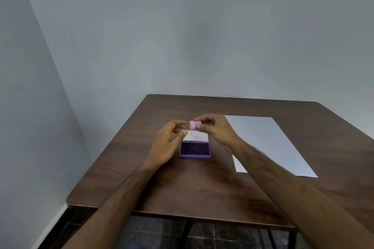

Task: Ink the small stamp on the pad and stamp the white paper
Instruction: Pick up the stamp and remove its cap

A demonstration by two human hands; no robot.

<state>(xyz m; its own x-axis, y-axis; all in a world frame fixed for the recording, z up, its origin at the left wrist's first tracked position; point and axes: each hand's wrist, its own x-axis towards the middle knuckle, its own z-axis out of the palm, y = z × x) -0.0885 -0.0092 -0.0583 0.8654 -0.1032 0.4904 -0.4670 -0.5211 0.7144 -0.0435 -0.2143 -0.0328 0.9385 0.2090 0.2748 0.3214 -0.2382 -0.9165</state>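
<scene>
A small pink-purple round stamp (192,125) hangs in the air above the open ink pad, pinched sideways in the fingertips of my right hand (216,129). The ink pad (195,148) is a purple box with a dark violet pad; its white lid (196,136) is flipped back and stained with ink. My left hand (167,144) hovers just left of the pad, fingers apart, holding nothing, with one fingertip near the lid's left corner. The white paper (269,143) lies flat on the table to the right, partly hidden by my right forearm.
The brown wooden table (141,184) stands in a corner with grey walls behind and to the left. Its front edge is near me, with dark floor and table legs below. Bare tabletop shows in front of the pad.
</scene>
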